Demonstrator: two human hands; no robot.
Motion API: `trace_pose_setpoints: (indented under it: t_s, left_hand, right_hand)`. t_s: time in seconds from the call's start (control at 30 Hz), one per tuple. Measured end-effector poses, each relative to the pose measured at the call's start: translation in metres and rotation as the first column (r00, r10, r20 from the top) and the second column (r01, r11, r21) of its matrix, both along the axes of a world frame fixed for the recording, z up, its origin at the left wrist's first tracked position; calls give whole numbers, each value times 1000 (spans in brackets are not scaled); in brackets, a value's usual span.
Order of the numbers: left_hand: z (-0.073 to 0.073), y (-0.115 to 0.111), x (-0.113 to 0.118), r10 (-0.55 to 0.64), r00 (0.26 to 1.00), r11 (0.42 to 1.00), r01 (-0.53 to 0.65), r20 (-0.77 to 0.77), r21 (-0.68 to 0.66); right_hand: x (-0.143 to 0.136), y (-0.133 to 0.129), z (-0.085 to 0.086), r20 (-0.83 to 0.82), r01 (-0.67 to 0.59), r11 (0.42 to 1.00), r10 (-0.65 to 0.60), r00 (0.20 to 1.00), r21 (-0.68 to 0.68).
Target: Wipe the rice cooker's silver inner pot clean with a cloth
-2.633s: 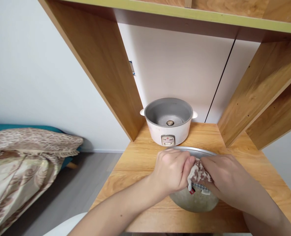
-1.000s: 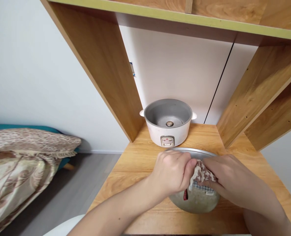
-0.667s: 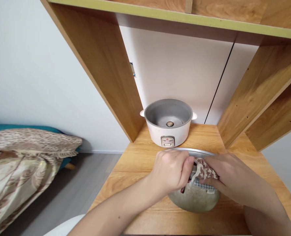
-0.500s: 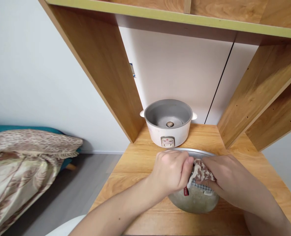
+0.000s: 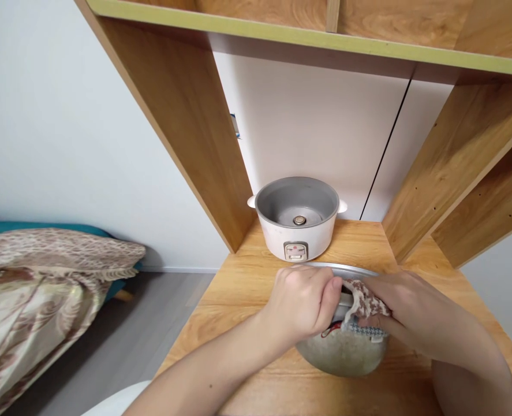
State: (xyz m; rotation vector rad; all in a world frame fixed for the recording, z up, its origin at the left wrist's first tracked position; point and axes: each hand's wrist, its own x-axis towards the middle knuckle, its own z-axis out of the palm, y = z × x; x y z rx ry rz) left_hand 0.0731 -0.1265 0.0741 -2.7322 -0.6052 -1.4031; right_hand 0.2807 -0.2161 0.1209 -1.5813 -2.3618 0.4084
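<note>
A metal inner pot (image 5: 340,352) is tilted over the wooden tabletop, its outer side towards me. My left hand (image 5: 305,297) is closed over the pot's near rim, fingers curled inside and out of sight. Beside it, my right hand (image 5: 405,306) is closed on a brown-and-white patterned cloth (image 5: 363,303) draped over the same rim. Blue checked fabric and a small red tag hang at the cloth's lower edge. Just behind the pot stands a white rice cooker (image 5: 268,237) without a lid, its grey inside showing a round heating sensor.
Wooden side panels (image 5: 182,133) and a shelf with a yellow-green edge (image 5: 281,34) frame the tabletop (image 5: 221,300). To the left, a bed with a patterned cover (image 5: 56,277) stands against the wall. Part of a white rounded object (image 5: 117,400) shows at the bottom edge.
My right hand has slid slightly right along the rim with the cloth, baring some metal rim beside my left hand. The red tag has folded up. My left hand keeps its place.
</note>
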Motion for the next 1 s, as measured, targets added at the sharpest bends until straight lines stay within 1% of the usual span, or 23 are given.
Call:
trace_pose_setpoints:
  t_s: [0.07,0.17,0.23,0.33,0.4,0.47,0.63,0.7,0.77,0.83,0.93,1.0]
  left_hand:
    - [0,0,0,4,1000,1000,-4,0,-4]
    - [-1,-1,0,4,1000,1000,-3,14,-11]
    - [-1,-1,0,1,1000,1000,-1,17,-9]
    - [-1,-2,-1,-3,1000,1000,3,9,-9]
    - [-1,-2,-1,-6,1000,1000,6,6,-8]
    - [-1,-1,-1,-7,1000,1000,7,4,-5]
    - [-1,1,1,-2,1000,1000,2,10,0]
    - [-2,2,1,-4,1000,1000,4,21,0]
    - [-3,1,1,1,1000,1000,-1,30,-8]
    - [-4,1,1,6,1000,1000,-5,22,-24]
    - [-4,0,0,-6,1000,999,6,14,-36]
    - [-4,0,-1,-13,1000,999,14,23,-36]
  right_hand:
    - [1,1,-1,3,-4,1000,4,1000,0]
    - [-2,0,-5,3,-24,999,24,1000,44]
    - [-8,0,-9,13,-30,993,29,999,110]
    - [-17,-1,-16,46,-31,970,21,999,239]
    - [-20,-1,-19,63,-29,964,12,998,263]
    - [-17,-1,-18,72,-27,972,10,997,235]
    - [-1,-1,-7,56,-15,996,10,998,82]
    - [0,-1,-5,47,-13,997,10,999,76]
    - [-3,-1,-7,52,-13,994,7,999,110]
    - [-9,0,-12,61,-15,985,4,998,172]
    - [-19,1,-20,75,-20,956,-2,997,292]
    - [-23,2,-22,84,-20,942,-9,996,335]
